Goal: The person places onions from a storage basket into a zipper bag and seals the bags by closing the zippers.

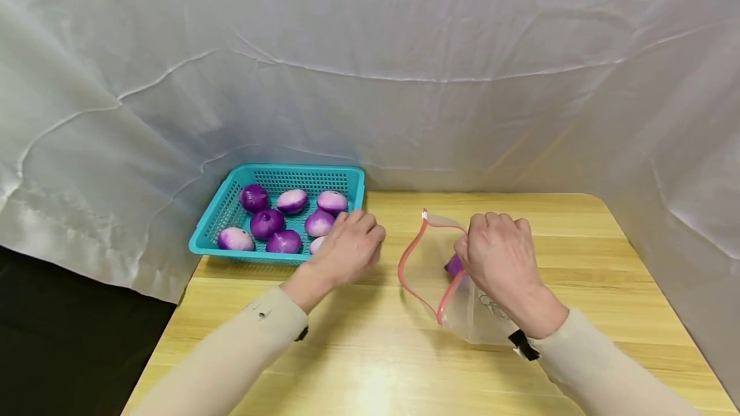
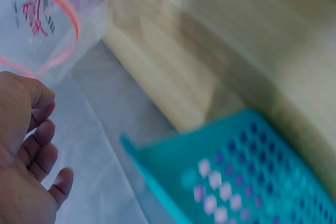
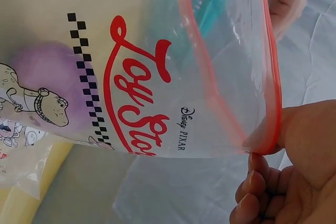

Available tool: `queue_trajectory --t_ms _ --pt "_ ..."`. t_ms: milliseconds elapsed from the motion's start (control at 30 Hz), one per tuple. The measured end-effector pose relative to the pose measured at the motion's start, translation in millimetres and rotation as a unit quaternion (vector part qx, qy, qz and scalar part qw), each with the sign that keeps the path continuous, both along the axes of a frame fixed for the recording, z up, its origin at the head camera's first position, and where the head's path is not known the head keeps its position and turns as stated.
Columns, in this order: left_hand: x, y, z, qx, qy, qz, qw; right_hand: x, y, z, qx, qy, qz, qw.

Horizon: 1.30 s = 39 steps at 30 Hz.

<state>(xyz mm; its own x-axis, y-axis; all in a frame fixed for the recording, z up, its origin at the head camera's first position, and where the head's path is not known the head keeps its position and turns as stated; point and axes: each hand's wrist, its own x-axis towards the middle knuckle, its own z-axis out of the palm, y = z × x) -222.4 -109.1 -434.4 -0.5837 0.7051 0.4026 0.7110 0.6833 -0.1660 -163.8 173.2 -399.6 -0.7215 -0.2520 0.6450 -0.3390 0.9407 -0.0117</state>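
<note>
My left hand (image 1: 351,242) is over the right end of a teal plastic basket (image 1: 199,244). In the left wrist view its fingers hang loosely curled with nothing in them. Several purple onions (image 1: 267,224) lie in the basket, one partly hidden behind this hand. On the right, my right hand (image 1: 502,259) pinches the edge of a clear zip bag (image 3: 157,114) with a pink rim and red "Toy Story" lettering. Its mouth gapes toward the basket. Inside the bag a purple onion (image 1: 454,266) shows through the plastic, partly covered by the right hand in the head view.
Both the basket and the bag are on a light wooden table (image 1: 347,345). Grey-white cloth (image 1: 370,69) hangs behind the table and along its right side. Another printed clear bag part (image 3: 21,156) shows at the lower left of the right wrist view.
</note>
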Motion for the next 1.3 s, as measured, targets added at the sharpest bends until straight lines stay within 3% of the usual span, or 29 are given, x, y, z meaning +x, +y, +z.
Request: queue_trajectory --t_ms 200,333,600,967,1100,1300 --pt "-15.1 -43 23.3 -0.016 0.025 0.003 0.9995 1.0 3 -1.1 0.003 0.010 0.003 1.000" --pt "-23.9 -73 35.7 -0.042 0.020 0.017 0.9988 1.8 5 -2.6 0.003 0.017 0.006 1.000" --pt "-35.9 -119 38.2 -0.102 0.003 0.057 0.9931 3.4 5 -6.3 0.005 0.016 0.004 1.000" --pt "-49.5 -120 15.6 -0.165 -0.006 0.008 0.9863 7.2 3 -9.1 0.005 0.012 -0.002 1.000" --pt "-55.6 -114 11.9 -0.217 -0.010 0.013 0.9761 8.7 2 -10.1 0.007 0.015 -0.001 1.000" --pt "-65.2 -112 8.0 -0.299 -0.025 0.029 0.9534 11.2 1 -9.8 0.003 0.011 -0.007 1.000"
